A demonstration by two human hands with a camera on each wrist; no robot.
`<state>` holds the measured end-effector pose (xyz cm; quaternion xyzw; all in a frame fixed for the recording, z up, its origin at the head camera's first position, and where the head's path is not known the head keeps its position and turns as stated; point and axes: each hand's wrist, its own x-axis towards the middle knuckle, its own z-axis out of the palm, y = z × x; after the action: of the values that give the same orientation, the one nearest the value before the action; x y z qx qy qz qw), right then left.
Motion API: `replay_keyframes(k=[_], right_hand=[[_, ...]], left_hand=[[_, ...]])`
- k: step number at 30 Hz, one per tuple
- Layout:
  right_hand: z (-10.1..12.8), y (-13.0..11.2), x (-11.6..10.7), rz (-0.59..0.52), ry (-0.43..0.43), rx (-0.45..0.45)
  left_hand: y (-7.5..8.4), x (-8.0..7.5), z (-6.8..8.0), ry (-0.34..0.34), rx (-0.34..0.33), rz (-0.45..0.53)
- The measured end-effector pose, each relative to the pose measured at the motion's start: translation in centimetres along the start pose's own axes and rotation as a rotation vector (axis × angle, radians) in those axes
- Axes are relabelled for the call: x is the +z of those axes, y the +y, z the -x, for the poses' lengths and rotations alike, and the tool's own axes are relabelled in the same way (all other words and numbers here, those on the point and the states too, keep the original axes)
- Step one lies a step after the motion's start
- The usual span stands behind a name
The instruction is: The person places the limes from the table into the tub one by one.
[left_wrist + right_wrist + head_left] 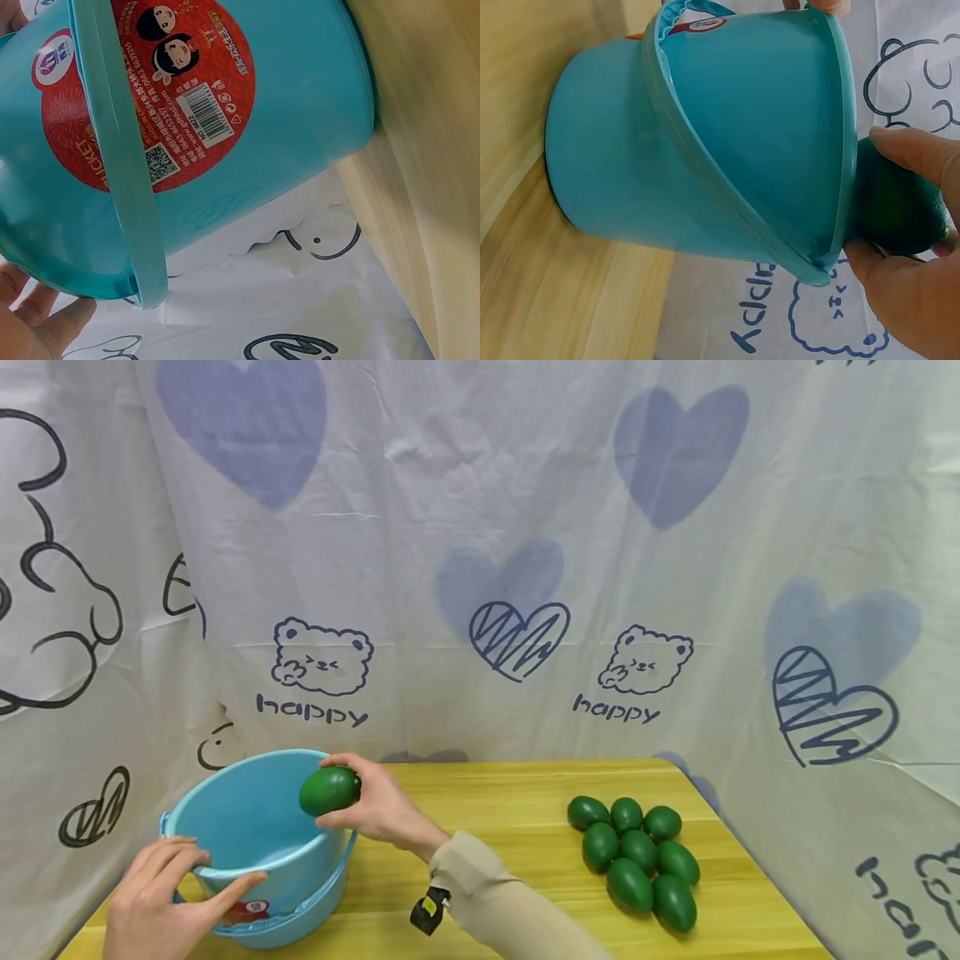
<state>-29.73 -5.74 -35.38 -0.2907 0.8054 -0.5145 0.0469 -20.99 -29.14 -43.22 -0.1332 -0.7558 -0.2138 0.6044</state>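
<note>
A light blue bucket (315, 864) stands upright at the left of the wooden table. My left hand (161, 893) grips its near left rim, with the fingers over the edge and the thumb outside. Above the far right rim, my right hand (382, 802) holds a dark green avocado (330, 791) between thumb and fingers. The right wrist view shows this avocado (896, 199) right at the bucket's mouth. In the left wrist view a red round label (180, 90) covers part of the bucket wall, and the handle (120, 150) hangs down across it.
Several more green avocados (637, 852) lie in a cluster at the right of the yellow wooden table (465, 793). A pale curtain (450, 485) with hearts and bears hangs behind the table and at both sides. A small black device (427, 912) sits at the right wrist.
</note>
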Motion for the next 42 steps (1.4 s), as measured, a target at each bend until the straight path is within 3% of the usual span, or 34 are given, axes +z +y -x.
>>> replay_keyframes(k=[7, 18, 28, 31, 42], right_hand=[[-0.08, -0.01, 0.14, 0.018, -0.001, -0.013], [0.46, -0.14, 0.69, 0.050, 0.014, -0.025], [0.35, -0.16, 0.70, 0.086, 0.020, -0.044], [0.37, -0.17, 0.69, 0.054, 0.008, -0.042], [0.72, 0.07, 0.69, -0.035, -0.014, -0.024]], left_hand=[[0.03, 0.23, -0.18, 0.012, 0.014, 0.026], [0.09, 0.10, 0.38, 0.019, -0.028, 0.021], [0.28, 0.04, 0.25, -0.016, -0.055, 0.014], [0.33, -0.02, 0.19, -0.027, -0.057, 0.008], [0.31, 0.33, 0.40, 0.040, -0.073, 0.004]])
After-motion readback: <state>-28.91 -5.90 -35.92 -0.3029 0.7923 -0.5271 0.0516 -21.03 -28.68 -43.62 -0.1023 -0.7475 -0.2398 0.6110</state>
